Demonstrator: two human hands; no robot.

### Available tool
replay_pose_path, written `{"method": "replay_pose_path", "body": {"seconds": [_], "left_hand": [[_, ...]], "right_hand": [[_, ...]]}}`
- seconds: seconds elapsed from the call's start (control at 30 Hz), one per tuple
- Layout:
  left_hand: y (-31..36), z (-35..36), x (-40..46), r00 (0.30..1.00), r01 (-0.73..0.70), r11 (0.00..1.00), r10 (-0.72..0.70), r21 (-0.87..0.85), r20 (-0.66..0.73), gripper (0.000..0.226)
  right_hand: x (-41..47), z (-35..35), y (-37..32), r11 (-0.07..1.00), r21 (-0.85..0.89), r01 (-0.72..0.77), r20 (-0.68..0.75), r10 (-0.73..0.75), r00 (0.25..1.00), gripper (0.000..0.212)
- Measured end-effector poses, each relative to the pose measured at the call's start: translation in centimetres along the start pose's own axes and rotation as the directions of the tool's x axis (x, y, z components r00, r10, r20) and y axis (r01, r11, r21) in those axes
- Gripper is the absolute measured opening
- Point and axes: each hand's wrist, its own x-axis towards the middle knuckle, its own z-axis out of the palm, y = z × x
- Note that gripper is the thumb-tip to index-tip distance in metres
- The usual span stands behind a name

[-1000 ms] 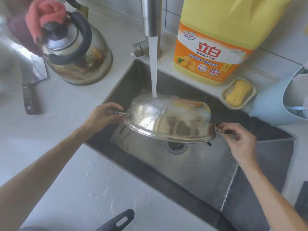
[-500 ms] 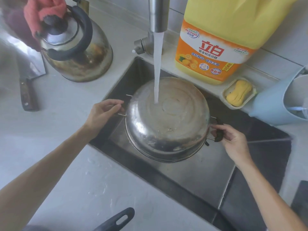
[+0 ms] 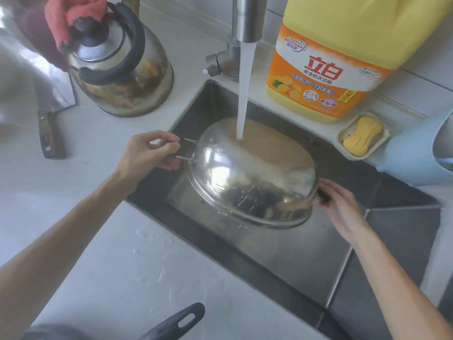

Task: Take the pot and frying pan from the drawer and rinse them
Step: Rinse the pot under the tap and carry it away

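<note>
Pot (image 3: 250, 173) is held inverted and tilted over the sink (image 3: 306, 261) so tap water (image 3: 245, 94) sheets off its base, w/ 2 hands on opposite handles: left hand (image 3: 149, 153) pinches the wire handle, right hand (image 3: 340, 207) apparently curls round the dark handle, partly hidden.

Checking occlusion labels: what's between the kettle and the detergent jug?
In the head view, the tap stands between the kettle and the jug, its water stream falling onto the upturned pot in the sink.
</note>
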Motion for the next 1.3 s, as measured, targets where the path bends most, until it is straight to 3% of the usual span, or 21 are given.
{"method": "replay_pose_path", "body": {"seconds": [0.13, 0.3, 0.5, 0.67, 0.73, 0.77, 0.83, 0.9, 0.97, 1.13, 1.3], "left_hand": [[-1.7, 0.6, -0.7, 0.976, 0.192, 0.981, -0.195, 0.041, 0.093, 0.011], [-4.3, 0.9, -1.2, 0.951, 0.197, 0.968, -0.227, 0.157, 0.212, 0.008], [-4.0, 0.9, -1.3, 0.996, -0.029, 0.987, 0.014, 0.161, 0.091, 0.013], [-1.4, 0.2, -0.8, 0.967, -0.256, 0.952, 0.253, 0.169, 0.041, 0.018], [-0.3, -0.1, -0.7, 0.956, -0.292, 0.937, 0.288, 0.194, 0.047, 0.014], [0.0, -0.3, -0.6, 0.956, -0.293, 0.934, 0.292, 0.203, 0.035, 0.014], [0.1, -0.5, -0.3, 0.965, -0.257, 0.945, 0.262, 0.202, 0.004, 0.014], [-0.4, -0.8, -0.1, 0.98, -0.191, 0.953, 0.197, 0.234, -0.002, 0.015], [-1.5, -1.2, -0.1, 0.992, -0.126, 0.949, 0.128, 0.289, 0.015, 0.017], [-4.7, -0.6, -0.9, 0.996, -0.01, 0.937, -0.024, 0.349, 0.092, 0.022], [-5.6, 0.3, -1.9, 0.963, -0.034, 0.926, -0.071, 0.377, 0.261, 0.028]], "right_hand": [[0.4, -0.7, -2.2, 0.995, -0.042, 0.088, 0.0, -0.088, 0.996, 0.022], [0.0, -1.5, -4.1, 0.921, -0.306, 0.241, 0.074, -0.229, 0.971, 0.024], [-0.9, -1.9, -3.4, 0.861, -0.424, 0.281, 0.121, -0.253, 0.96, 0.03], [-1.2, -1.1, 0.2, 0.926, -0.347, 0.152, 0.074, -0.135, 0.988, 0.019], [-1.3, -0.4, 1.2, 0.936, -0.337, 0.098, 0.055, -0.084, 0.995, 0.01], [-1.2, -0.3, 1.7, 0.94, -0.332, 0.083, 0.053, -0.069, 0.996, 0.016], [-1.0, -0.1, 2.0, 0.947, -0.316, 0.056, 0.037, -0.047, 0.998, 0.02], [-0.4, 0.0, 1.8, 0.955, -0.293, 0.039, 0.017, -0.036, 0.999, 0.007], [0.2, 0.0, 0.9, 0.95, -0.305, 0.062, -0.011, -0.069, 0.998, 0.017], [0.2, -0.2, -3.3, 0.886, -0.418, 0.202, 0.028, -0.21, 0.977, 0.017], [0.2, -0.7, -5.7, 0.801, -0.493, 0.339, 0.097, -0.337, 0.937, 0.018]]}}
